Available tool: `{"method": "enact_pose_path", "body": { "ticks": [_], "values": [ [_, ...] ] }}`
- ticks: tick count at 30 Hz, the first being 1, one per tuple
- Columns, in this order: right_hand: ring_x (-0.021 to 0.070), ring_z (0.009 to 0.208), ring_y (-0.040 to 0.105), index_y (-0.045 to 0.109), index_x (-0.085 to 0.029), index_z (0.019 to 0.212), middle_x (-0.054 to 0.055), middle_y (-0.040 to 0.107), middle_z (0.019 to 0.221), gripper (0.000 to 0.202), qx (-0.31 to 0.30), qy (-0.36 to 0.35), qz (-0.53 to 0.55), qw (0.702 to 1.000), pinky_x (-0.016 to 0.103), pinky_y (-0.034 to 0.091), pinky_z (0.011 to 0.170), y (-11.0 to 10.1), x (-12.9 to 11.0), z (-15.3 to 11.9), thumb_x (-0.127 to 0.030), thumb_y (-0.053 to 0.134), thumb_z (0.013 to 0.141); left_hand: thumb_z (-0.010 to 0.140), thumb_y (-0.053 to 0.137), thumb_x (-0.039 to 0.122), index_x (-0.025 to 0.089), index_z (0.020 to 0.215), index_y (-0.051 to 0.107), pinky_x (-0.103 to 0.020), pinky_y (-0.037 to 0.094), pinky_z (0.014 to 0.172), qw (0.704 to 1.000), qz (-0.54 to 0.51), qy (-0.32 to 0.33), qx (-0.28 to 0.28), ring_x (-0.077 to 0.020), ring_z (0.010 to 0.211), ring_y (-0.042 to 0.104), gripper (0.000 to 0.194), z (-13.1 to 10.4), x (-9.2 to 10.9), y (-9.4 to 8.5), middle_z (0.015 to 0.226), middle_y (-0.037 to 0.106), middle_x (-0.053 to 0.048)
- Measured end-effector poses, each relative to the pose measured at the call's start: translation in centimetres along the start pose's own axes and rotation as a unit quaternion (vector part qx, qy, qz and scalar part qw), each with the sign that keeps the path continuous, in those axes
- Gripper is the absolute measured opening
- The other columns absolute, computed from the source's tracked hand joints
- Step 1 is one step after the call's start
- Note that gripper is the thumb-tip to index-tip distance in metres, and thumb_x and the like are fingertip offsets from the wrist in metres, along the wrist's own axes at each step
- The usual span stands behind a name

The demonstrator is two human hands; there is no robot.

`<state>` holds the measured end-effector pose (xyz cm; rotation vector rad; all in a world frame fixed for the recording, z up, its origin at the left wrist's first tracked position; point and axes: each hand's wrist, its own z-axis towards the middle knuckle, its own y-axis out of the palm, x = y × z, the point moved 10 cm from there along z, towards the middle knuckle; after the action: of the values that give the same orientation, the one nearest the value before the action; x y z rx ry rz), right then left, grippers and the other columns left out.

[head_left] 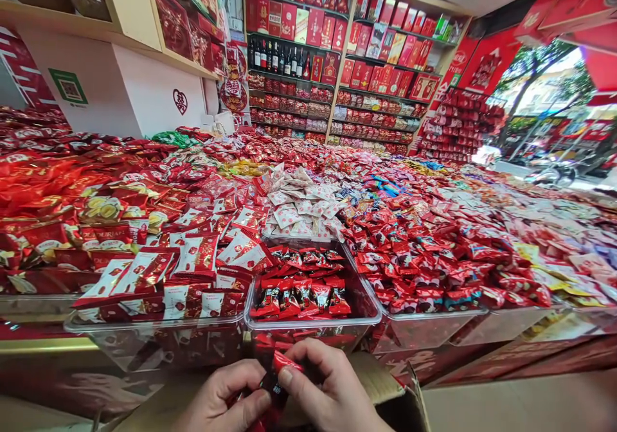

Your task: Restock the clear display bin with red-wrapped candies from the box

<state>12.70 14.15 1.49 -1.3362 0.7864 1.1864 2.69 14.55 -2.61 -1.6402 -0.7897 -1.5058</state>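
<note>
Low in the head view, my left hand (230,396) and my right hand (324,384) are close together, each with thumb and fingers closed on small wrapped candies. A red and black candy packet (276,387) shows between the two thumbs, and a red wrapper end sticks up by my right thumb. How many packets are in the hands I cannot tell. Both hands are over an open cardboard box (378,380), its inside mostly hidden. Just beyond stands a clear plastic bin (313,322) with similar red and black packets (304,297) lined up in a row.
Bins of wrapped sweets flank it: red and white packets (195,255) to the left, red twisted candies (429,258) to the right. White packets (301,204) are heaped behind. Shelves (337,40) with bottles and red boxes line the back wall. A street shows at right.
</note>
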Motion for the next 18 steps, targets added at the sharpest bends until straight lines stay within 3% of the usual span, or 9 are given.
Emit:
{"method": "enact_pose_path", "body": {
  "ticks": [4,10,18],
  "values": [
    [0.0089,0.058,0.046,0.049,-0.015,0.071,0.0,0.055,0.065,0.016,0.0,-0.009,0.019,1.0,0.019,0.038,0.054,-0.2,-0.2,-0.2,-0.031,0.052,0.07,0.071,0.056,0.028,0.019,0.059,0.056,-0.023,0.039,0.059,0.998,-0.059,-0.007,0.02,-0.013,0.061,0.048,0.015,-0.1,-0.6,-0.4,0.064,0.053,0.002],
    [0.0093,0.062,0.048,0.049,-0.019,0.079,-0.001,0.056,0.07,0.015,-0.025,-0.043,-0.024,0.998,0.019,0.038,0.057,0.1,-1.2,-0.6,-0.024,0.055,0.067,0.073,0.054,0.029,0.019,0.063,0.062,-0.025,0.04,0.062,1.0,-0.028,0.0,-0.001,-0.0155,0.066,0.05,0.016,0.1,-0.5,-0.5,0.068,0.056,0.0],
    [0.0078,0.057,0.045,0.048,-0.018,0.079,-0.002,0.054,0.066,0.013,-0.002,-0.066,-0.044,0.997,0.017,0.036,0.052,0.1,-1.1,-0.6,-0.022,0.054,0.068,0.074,0.054,0.028,0.019,0.064,0.063,-0.025,0.039,0.063,0.999,-0.028,0.017,0.012,-0.0158,0.068,0.05,0.016,0.1,-0.4,-0.7,0.069,0.057,0.0]
  ]
}}
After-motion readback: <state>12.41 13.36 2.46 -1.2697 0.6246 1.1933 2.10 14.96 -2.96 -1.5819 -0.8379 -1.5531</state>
